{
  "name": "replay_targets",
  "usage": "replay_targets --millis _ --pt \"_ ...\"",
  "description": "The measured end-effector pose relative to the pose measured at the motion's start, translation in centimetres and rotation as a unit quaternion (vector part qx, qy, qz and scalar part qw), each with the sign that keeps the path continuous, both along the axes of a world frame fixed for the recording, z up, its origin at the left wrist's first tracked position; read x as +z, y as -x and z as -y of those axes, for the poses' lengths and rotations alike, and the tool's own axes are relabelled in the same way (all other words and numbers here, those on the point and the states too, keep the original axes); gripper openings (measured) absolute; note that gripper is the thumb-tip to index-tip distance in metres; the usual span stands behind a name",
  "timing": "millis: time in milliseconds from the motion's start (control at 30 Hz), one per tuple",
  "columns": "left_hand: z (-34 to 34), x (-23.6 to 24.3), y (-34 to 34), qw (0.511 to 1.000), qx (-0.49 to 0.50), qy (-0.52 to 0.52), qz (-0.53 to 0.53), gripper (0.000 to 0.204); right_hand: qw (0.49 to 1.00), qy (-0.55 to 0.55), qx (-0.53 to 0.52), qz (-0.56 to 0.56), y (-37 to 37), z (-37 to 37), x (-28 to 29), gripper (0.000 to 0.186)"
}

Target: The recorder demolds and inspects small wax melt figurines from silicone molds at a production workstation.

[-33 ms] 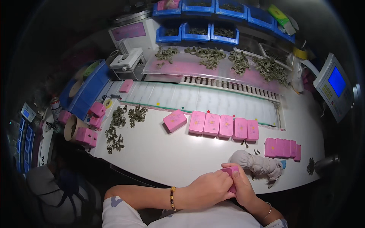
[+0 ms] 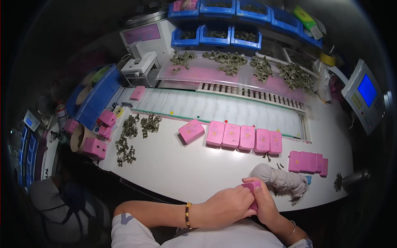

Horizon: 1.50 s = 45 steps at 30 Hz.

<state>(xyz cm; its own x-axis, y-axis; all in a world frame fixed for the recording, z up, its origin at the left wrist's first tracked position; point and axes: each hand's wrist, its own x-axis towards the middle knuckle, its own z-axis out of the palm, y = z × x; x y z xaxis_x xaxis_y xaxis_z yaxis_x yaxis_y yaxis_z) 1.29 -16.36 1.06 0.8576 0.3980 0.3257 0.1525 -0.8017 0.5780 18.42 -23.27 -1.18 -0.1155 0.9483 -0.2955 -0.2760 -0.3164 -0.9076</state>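
At the near edge of the table, both hands are closed on one pink rubber mould (image 2: 257, 184). My left hand (image 2: 231, 203) wraps its fingers over the mould's left side. From the right, my right hand (image 2: 266, 202) grips it, the thumb lying along its top; most of the mould is hidden by the fingers. Just beyond my right hand is a bundled grey-white cloth (image 2: 278, 177). Farther up stands a row of several pink moulds (image 2: 230, 136) with pen marks, and one tilted pink mould (image 2: 191, 131) sits apart at its left.
A smaller mould row (image 2: 305, 161) stands at the right. Greenish-grey ring-like pieces (image 2: 125, 142) lie in piles at the left and on a clear shelf (image 2: 198, 77). Behind are a white lit panel (image 2: 215, 108) and blue bins (image 2: 215, 35). A blue-screened device (image 2: 364, 97) stands right.
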Motion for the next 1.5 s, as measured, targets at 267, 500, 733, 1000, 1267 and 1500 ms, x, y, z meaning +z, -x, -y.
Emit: replay_targets --millis 267,500,733,1000,1267,1500 --pt "1.2 -0.7 0.9 0.999 -0.044 0.003 -0.027 0.023 0.995 0.035 0.082 0.043 -0.7 0.1 1.5 0.045" --pt "1.5 -0.8 1.6 0.989 -0.083 0.053 0.112 0.016 0.982 0.072 0.176 0.002 -3.6 0.3 3.2 0.055" --pt "-5.3 -1.6 5.9 0.896 0.048 0.438 -0.061 0.029 0.982 -0.054 0.143 -0.111 -6.1 0.5 3.7 0.08" --pt "-9.7 -2.4 9.3 0.917 0.285 0.126 -0.25 0.042 0.953 -0.072 -0.012 -0.296 -2.7 -4.2 1.5 0.068" --pt "-5.6 0.0 3.8 0.94 0.19 0.266 0.093 0.068 0.971 -0.054 -0.06 -0.226 -1.1 -3.9 1.4 0.064" --pt "-3.6 -1.3 -0.1 0.965 0.064 0.224 0.124 0.08 0.951 -0.263 -0.067 0.149 0.2 -3.2 -0.2 0.063"
